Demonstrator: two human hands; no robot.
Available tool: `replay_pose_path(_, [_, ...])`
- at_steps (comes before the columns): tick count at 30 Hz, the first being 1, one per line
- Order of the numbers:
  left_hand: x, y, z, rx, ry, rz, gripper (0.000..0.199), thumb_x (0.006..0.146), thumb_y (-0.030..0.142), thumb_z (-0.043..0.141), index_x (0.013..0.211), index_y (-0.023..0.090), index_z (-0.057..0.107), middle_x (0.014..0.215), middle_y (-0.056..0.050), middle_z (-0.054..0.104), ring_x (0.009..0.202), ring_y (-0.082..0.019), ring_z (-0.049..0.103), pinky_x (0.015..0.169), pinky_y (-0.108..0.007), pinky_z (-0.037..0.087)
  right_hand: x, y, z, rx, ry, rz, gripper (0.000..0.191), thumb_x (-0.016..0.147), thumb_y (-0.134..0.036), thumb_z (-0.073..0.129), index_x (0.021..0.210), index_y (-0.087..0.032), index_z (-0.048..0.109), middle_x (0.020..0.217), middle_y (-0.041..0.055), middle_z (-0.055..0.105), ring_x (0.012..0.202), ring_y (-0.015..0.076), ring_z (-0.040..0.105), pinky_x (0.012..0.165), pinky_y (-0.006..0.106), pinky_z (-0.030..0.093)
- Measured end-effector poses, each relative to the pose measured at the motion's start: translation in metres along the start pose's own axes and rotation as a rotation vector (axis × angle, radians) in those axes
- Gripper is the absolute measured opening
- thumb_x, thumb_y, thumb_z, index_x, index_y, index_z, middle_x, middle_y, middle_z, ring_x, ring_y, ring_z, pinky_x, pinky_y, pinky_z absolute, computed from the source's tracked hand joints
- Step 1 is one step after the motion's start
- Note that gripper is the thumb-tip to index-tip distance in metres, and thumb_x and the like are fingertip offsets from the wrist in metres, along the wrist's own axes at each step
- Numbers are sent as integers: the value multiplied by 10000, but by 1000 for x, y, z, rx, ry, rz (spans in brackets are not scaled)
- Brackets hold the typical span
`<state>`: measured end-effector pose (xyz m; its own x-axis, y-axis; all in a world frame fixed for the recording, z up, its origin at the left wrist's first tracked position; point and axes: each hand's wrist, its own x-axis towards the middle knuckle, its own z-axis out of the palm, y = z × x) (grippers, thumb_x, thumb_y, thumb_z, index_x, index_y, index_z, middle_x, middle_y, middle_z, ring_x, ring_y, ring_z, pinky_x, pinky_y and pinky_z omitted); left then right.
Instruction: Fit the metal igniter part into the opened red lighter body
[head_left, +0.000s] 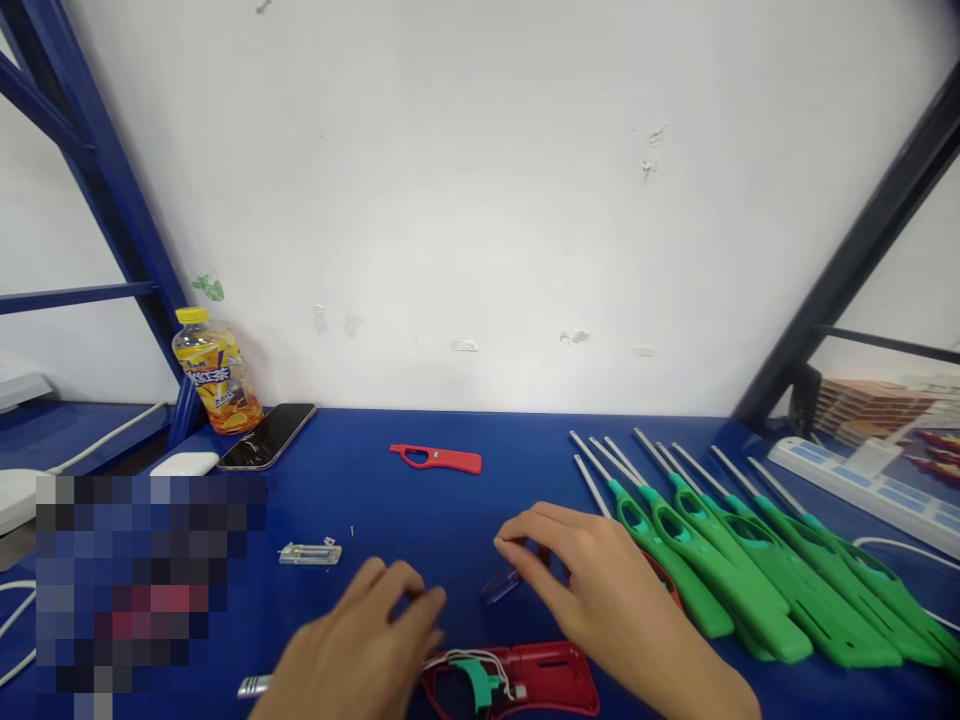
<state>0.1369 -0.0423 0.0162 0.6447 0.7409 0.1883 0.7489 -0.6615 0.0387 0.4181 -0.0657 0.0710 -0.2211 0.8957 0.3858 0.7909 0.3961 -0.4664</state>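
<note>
My right hand (581, 570) is closed in a pinch at the end of a small clear plastic piece (501, 587), partly hidden by the fingers. Loosely bent and slightly blurred, the fingers of my left hand (367, 630) are apart, with nothing visible in them. That hand hovers over or rests on an opened red lighter shell (551, 675); I cannot tell which. Inside the shell sit a green trigger (478, 680) and white wires. A metal tube end (253, 686) pokes out left of my left hand. Behind my right wrist, a red edge (664, 580) shows.
Several green stick lighters (720, 560) lie at the right. A red shell half (442, 459) is at the back, a clear plastic part (310, 554) on the left. A bottle (217, 370), phone (268, 436), white case (184, 464) and power strip (870, 490) line the sides.
</note>
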Motion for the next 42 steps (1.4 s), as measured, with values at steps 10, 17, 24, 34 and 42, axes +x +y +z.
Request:
replay_pose_path(10, [1,-90,-44,88,-136,-421,521,1090,163,487,1486,157,827,1440,-212,790,1352,-473,737,1063,-619,688,2,-4,1,20,12,-14,164,1175,-265,683,1108,-313,824,982,-60,837,836,191,787,749,334,495])
replay_pose_path(17, [12,-97,-32,27,-208,-381,346,1032,124,594,1211,196,881,1311,-166,814,1279,-407,763,1111,-562,626,5,-5,9,12,6,-36,172,1174,-245,680,1092,-305,820,943,-57,826,787,190,767,727,333,466])
replay_pose_path(24, [7,-94,-35,-87,-101,-307,369,1061,233,484,1089,228,853,1108,-131,850,1038,-356,820,969,-485,656,2,-8,12,45,41,-63,215,1206,-280,615,1116,-312,808,979,-55,849,840,195,800,769,327,512])
replay_pose_path(34, [10,-24,-52,-547,98,-72,301,1137,414,589,1191,386,883,1170,21,890,1036,-207,865,944,-213,652,9,-27,45,94,56,-211,461,1040,-391,923,1472,-382,764,1206,-67,897,949,208,887,791,286,640])
replay_pose_path(42, [16,-69,-38,-309,155,-379,614,1058,597,462,1410,242,817,1357,-132,865,1249,-397,826,1140,-513,630,10,-17,39,149,232,-202,354,1226,-541,602,1177,-301,859,1019,-29,901,804,175,854,688,278,570])
